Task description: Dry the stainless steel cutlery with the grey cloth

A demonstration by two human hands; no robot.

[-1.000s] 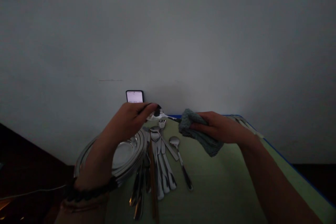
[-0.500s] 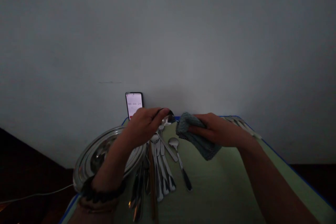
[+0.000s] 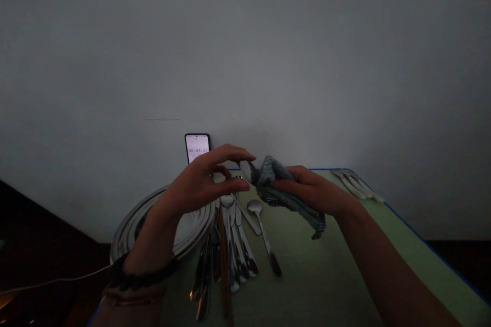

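Our left hand (image 3: 201, 184): raised, fingers spread and loosely curled, dark beaded band at the wrist. Our right hand (image 3: 310, 189): fingers clenched, forearm reaching in from lower right.

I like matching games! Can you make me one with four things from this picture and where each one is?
Things:
1. cloth
2. phone
3. steel plates
4. spoon with the dark handle

Places:
A. stands against the wall at the back of the table
B. stacked on the table's left edge, under the left hand's wrist
C. bunched in the right hand
D. lies flat on the green table, right of the cutlery pile

Pairs: 1-C, 2-A, 3-B, 4-D
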